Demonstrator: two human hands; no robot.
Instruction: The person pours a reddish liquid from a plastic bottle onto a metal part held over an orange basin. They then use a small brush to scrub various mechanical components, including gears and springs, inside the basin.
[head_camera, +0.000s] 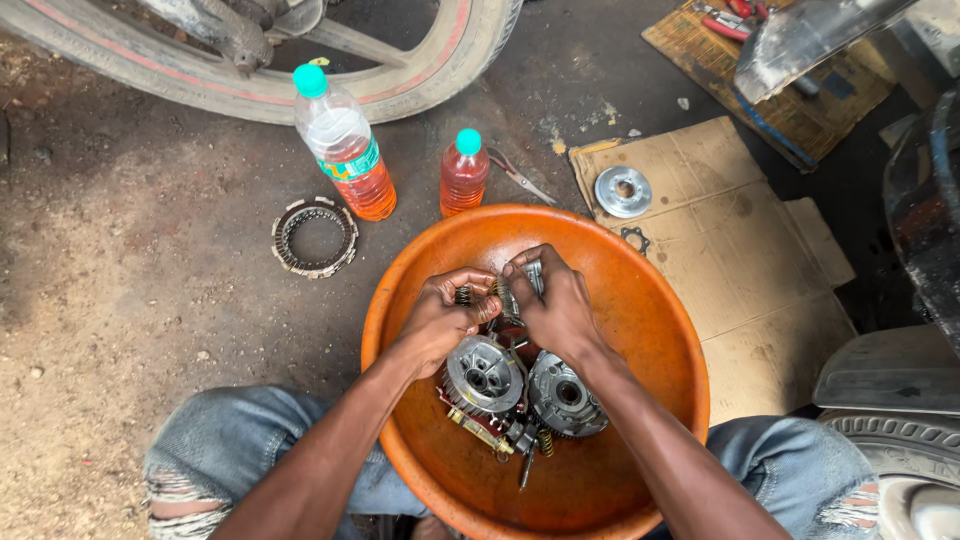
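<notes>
Both my hands work over a large orange basin (640, 300) on the ground between my knees. My left hand (445, 315) is closed around a small coil spring. My right hand (555, 305) grips a small metal part against it, fingers touching the left hand. Below the hands, inside the basin, lie two round metal clutch assemblies (483, 376), (566, 393) with bolts, springs and small tools around them.
Two plastic bottles of orange liquid (345, 145), (464, 175) stand beyond the basin. A ring of clutch plates (314, 237) lies on the dirt at left. Cardboard (740, 250) at right holds a metal disc (623, 191). A motorcycle wheel (300, 70) is behind; pliers (520, 177) lie nearby.
</notes>
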